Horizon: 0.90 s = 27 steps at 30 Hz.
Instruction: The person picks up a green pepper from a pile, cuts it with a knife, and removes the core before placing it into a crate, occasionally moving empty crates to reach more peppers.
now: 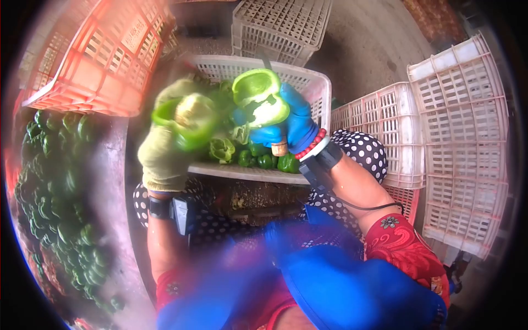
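Observation:
My left hand, in a pale knit glove, is closed around a green bell pepper half with its whitish seed core showing. My right hand, in a blue glove, grips another hollow bell pepper half, cut side toward me. A knife's wooden handle sticks out below the blue fingers, and part of its blade shows above the pepper. Both hands are over a white plastic crate holding several green peppers, some cut open. The left hand and its pepper are blurred.
A heap of green peppers lies on the left. An orange crate leans at upper left. An upturned grey crate stands behind, and pale crates stand on the right. Blue cloth covers the lower foreground.

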### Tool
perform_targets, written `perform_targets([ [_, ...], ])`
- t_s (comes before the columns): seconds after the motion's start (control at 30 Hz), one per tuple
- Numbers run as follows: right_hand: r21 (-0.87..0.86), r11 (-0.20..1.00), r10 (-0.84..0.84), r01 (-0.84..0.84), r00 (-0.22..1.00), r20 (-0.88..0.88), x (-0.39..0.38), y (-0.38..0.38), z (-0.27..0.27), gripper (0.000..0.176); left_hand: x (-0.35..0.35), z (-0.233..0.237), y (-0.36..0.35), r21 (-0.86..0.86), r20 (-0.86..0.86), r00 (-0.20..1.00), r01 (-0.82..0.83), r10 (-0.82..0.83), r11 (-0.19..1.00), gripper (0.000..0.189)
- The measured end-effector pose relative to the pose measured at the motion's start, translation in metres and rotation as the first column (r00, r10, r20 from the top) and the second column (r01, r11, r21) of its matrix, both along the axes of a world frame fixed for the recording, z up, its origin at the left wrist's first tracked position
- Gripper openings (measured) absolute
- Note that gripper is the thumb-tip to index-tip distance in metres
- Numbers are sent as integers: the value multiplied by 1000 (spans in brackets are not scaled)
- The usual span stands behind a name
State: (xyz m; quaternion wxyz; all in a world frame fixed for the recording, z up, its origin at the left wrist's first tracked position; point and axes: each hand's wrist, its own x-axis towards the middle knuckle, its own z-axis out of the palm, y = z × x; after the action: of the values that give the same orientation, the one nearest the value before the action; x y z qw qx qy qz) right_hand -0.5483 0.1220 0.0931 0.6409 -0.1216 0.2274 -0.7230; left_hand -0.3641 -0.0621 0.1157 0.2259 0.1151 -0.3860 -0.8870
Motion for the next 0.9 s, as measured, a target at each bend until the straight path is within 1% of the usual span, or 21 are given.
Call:
perform_targets([
  [0.03,39,998,53,-50,995,-87,-15,3,-10,58,1,4,-3,-45,-82,996,-40,37,998,83],
  [0.07,80,992,112,-100,979,-170,-24,2,-21,58,1,2,-10,-153,-52,995,-96,89,983,75],
  [0.1,274,962,152,-11,855,-497,-15,-4,9,54,0,1,-16,-260,-22,989,-149,148,954,68],
  [0.13,286,945,113,158,663,-740,-8,-9,1,53,-4,6,-11,274,-207,972,-50,110,960,61],
  [0.2,421,883,179,208,680,-711,-2,-8,-3,69,-13,7,0,135,-71,985,-146,157,980,50],
  [0.23,429,892,134,140,826,-547,7,-8,0,68,-19,-3,4,-99,-32,983,-181,179,979,45],
  [0.27,420,905,93,71,929,-357,19,-12,3,66,-24,-14,7,-336,10,974,-212,228,918,40],
  [0.3,336,940,32,61,964,-263,29,-16,-2,56,-30,-25,11,-538,37,953,-235,300,810,36],
  [0.33,251,967,-12,51,988,-154,40,-21,-7,46,-32,-11,25,28,52,994,-96,95,995,37],
  [0.37,266,962,-26,59,992,-126,37,-20,-10,44,-35,-9,33,-108,65,990,-116,123,987,43],
  [0.4,283,957,-38,64,995,-97,34,-20,-9,43,-38,0,36,-193,178,973,-112,147,975,46],
  [0.47,294,950,-13,108,951,-309,22,-15,-2,43,-40,10,34,-404,327,935,4,140,915,47],
  [0.57,294,946,57,132,829,-556,9,-6,14,49,-37,-14,27,-718,338,929,149,153,680,55],
  [0.6,296,947,88,129,779,-620,6,-4,14,51,-36,-10,29,-812,403,888,236,222,533,55],
  [0.63,341,935,139,99,782,-608,4,-4,3,61,-35,-2,31,-867,452,840,334,300,371,54],
  [0.67,385,914,181,129,719,-671,5,-2,0,60,-35,3,31,-878,479,790,436,383,198,54],
  [0.7,424,891,226,165,650,-726,8,1,3,59,-35,0,30,-879,470,785,457,404,135,53],
  [0.73,458,866,273,203,574,-772,11,3,6,58,-35,-1,31,-871,474,778,482,412,92,53],
  [0.8,373,907,220,197,535,-816,10,5,11,66,-34,6,34,-848,479,766,529,428,2,52],
  [0.87,292,942,166,164,528,-833,6,5,12,69,-34,17,32,-867,481,811,496,333,44,49],
  [0.9,213,967,87,142,600,-795,7,3,3,70,-33,19,32,-874,479,831,481,282,68,48],
])
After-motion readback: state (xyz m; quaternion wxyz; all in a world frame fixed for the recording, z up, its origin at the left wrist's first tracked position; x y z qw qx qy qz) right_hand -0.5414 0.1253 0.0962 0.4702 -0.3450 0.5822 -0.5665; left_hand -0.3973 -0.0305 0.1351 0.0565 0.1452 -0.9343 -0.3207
